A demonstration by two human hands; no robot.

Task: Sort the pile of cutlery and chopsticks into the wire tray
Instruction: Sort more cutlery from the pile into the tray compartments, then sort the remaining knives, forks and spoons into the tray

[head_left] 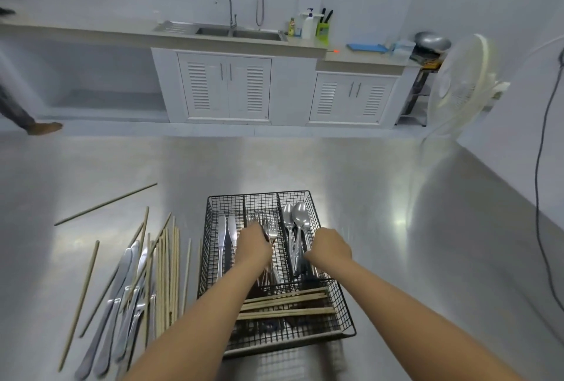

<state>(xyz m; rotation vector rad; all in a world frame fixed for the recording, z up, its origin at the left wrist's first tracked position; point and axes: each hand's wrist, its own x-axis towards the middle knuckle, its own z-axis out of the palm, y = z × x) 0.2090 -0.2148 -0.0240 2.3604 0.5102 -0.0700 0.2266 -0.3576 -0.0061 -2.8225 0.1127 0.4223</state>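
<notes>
A black wire tray [348,324] sits on the steel table in front of me. Its far left slot holds knives [226,235], the middle slot forks [270,229], the right slot spoons [297,221], and the near crosswise slot chopsticks [287,304]. My left hand [253,244] reaches into the middle slot with its fingers closed around the forks. My right hand [331,247] is down in the right slot, closed on spoon handles. Left of the tray lies the pile of knives [122,298] and wooden chopsticks [168,270].
Loose chopsticks [105,205] lie scattered farther left on the steel table [427,243]. A white fan [464,87] stands at the table's far right, with a black cable [541,166] hanging along the right wall. A kitchen counter with sink is beyond; a person's leg is at far left.
</notes>
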